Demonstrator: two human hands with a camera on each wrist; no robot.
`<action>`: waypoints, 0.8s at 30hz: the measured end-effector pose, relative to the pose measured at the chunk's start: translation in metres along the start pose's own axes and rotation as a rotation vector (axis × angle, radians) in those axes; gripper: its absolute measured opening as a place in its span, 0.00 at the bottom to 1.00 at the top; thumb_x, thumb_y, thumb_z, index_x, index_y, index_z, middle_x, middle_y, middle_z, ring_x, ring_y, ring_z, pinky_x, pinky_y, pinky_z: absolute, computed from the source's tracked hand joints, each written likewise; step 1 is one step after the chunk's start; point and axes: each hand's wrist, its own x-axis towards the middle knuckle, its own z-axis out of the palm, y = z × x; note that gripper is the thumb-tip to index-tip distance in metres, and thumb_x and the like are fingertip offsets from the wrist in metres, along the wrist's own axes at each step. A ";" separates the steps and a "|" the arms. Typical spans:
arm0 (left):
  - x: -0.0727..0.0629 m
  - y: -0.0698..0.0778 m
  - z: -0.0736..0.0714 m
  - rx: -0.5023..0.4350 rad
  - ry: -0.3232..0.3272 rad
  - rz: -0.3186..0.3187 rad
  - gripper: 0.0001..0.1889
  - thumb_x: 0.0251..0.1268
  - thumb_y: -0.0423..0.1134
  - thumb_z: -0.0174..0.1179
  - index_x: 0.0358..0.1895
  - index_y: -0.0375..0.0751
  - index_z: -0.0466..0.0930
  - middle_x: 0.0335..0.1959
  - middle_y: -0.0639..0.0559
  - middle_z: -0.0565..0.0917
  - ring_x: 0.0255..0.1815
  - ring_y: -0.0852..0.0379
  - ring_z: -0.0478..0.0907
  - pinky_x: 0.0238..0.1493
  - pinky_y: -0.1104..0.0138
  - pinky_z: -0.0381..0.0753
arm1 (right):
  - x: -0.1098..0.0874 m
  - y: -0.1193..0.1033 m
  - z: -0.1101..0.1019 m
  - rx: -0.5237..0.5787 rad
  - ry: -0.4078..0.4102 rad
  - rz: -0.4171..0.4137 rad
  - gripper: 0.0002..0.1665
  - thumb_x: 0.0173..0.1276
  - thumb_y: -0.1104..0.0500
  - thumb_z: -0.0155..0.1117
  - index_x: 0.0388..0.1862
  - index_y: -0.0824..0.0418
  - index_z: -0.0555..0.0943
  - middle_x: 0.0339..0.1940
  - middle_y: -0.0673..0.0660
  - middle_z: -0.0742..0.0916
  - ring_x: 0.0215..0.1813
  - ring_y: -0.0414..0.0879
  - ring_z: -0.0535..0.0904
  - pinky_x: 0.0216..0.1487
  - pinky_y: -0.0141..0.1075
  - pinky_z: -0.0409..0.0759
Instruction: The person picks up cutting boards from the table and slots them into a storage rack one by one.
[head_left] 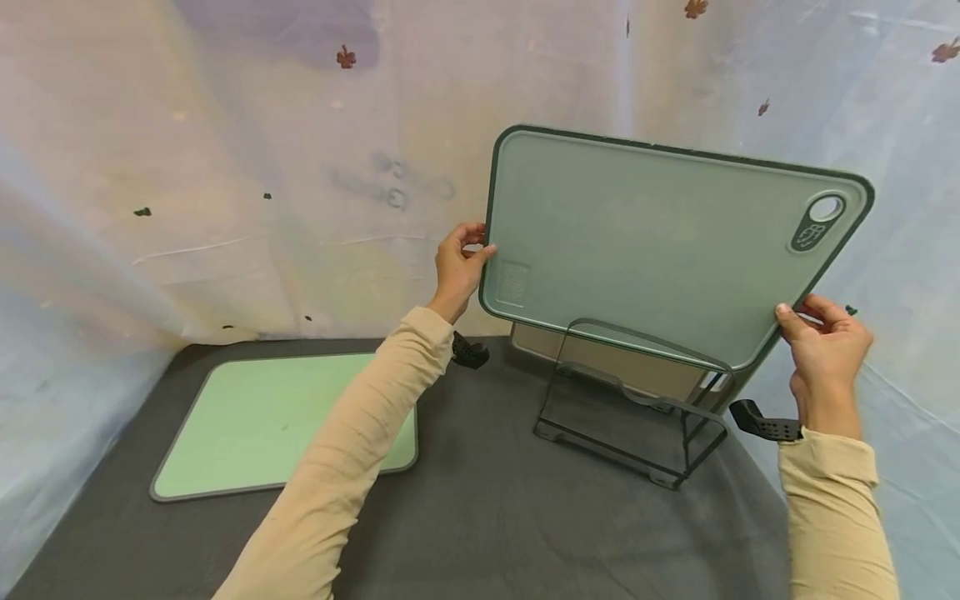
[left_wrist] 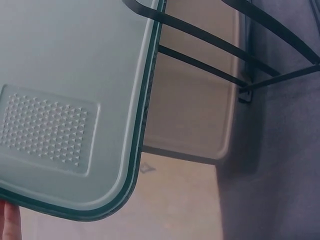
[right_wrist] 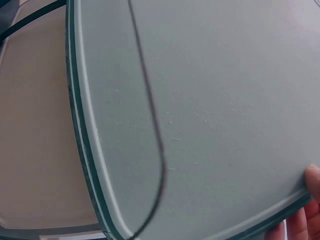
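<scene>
At far left, I see a light green board (head_left: 255,425) lying flat on the dark cloth (head_left: 465,517), its front right edge partly covered by the left sleeve (head_left: 352,442). A stretch of the cloth separates this board from the wire rack (head_left: 607,454). A pale printed sheet (head_left: 405,100) hangs behind.

The left hand (head_left: 461,267) pinches the left edge of the grey-green board (head_left: 645,242), thumb on the front face. The board is tilted, right side extending past the rack; its lower edge sits behind the front hoop and above the base. Whether it touches the wire, I cannot tell.

Contents of the rack: a beige board (left_wrist: 192,110) stands behind the grey-green one, its left end projecting beyond the wires.

At right, the right hand (head_left: 828,342) clamps the grey-green board's lower right edge, thumb in front, fingers behind, near the sheet.
</scene>
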 end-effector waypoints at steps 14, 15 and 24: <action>-0.010 -0.019 0.001 0.029 -0.046 -0.055 0.17 0.61 0.28 0.66 0.53 0.37 0.81 0.43 0.43 0.83 0.37 0.50 0.77 0.42 0.62 0.78 | -0.005 0.015 -0.014 -0.104 0.002 -0.016 0.15 0.54 0.79 0.69 0.33 0.61 0.88 0.27 0.52 0.85 0.28 0.39 0.81 0.27 0.25 0.79; -0.011 -0.020 0.001 0.031 -0.046 -0.061 0.17 0.61 0.28 0.66 0.53 0.37 0.81 0.43 0.44 0.83 0.37 0.50 0.78 0.42 0.62 0.78 | -0.006 0.015 -0.016 -0.108 0.002 -0.013 0.15 0.54 0.79 0.69 0.32 0.61 0.88 0.27 0.52 0.85 0.27 0.39 0.81 0.27 0.25 0.79; -0.022 -0.031 0.011 0.027 -0.042 -0.078 0.16 0.59 0.26 0.67 0.52 0.35 0.82 0.43 0.41 0.84 0.36 0.49 0.77 0.40 0.63 0.78 | -0.008 0.020 -0.031 -0.152 0.024 0.042 0.16 0.55 0.78 0.68 0.28 0.57 0.86 0.26 0.50 0.84 0.26 0.37 0.81 0.25 0.25 0.79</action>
